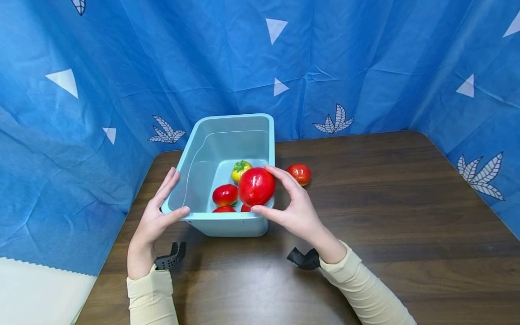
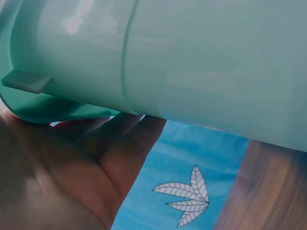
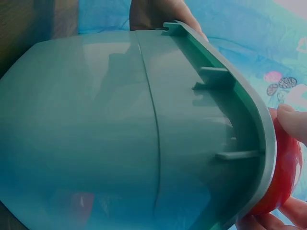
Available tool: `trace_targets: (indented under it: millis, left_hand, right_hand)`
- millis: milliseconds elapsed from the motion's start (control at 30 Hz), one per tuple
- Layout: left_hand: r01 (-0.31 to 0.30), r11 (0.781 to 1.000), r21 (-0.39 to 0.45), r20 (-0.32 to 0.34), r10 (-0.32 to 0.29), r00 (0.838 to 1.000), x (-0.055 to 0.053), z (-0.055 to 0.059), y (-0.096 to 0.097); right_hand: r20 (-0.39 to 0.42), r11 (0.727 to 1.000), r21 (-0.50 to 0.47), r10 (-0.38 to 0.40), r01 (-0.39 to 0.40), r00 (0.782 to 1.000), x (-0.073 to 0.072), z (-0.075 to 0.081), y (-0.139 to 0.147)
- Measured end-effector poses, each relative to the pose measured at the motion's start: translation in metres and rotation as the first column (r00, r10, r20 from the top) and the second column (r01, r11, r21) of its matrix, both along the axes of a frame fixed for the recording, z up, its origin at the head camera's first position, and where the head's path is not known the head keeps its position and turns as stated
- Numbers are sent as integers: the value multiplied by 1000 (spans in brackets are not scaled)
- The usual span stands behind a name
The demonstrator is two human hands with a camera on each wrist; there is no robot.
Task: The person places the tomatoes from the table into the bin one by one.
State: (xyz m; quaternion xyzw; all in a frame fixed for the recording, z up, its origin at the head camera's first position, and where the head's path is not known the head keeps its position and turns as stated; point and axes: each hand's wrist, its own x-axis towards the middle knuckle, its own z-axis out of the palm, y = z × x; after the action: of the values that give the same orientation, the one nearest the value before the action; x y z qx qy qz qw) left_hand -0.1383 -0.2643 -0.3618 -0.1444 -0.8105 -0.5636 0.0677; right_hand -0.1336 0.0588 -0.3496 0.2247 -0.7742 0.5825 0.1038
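A light blue plastic bin (image 1: 227,216) stands on the table. At its front left corner, my left hand (image 1: 156,216) grips the rim, thumb over the front edge and fingers along the left side. My right hand (image 1: 294,207) holds a glossy red round fruit (image 1: 257,186) between thumb and fingers above the bin's front right part. In the right wrist view the same red fruit (image 3: 283,167) shows beyond the rim. Inside the bin lie a yellow fruit (image 1: 241,169) with a green top, a red fruit (image 1: 225,195) and other red ones partly hidden by the front wall.
Another red fruit (image 1: 299,174) lies on the brown wooden table (image 1: 386,216), just right of the bin. A blue patterned curtain (image 1: 325,58) hangs behind the table and along both sides. White cloth (image 1: 36,289) shows at the lower left.
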Motion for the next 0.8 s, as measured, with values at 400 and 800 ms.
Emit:
trace_targets:
  millis: [400, 800]
  left_hand:
    - [6, 1000, 8, 2, -6, 1000, 0, 0, 0]
    - [-1, 1000, -3, 3, 1, 1000, 0, 0, 0]
  right_hand:
    - [1, 998, 51, 24, -24, 1000, 1, -1, -4]
    - [11, 997, 65, 37, -38, 999, 2, -2, -3]
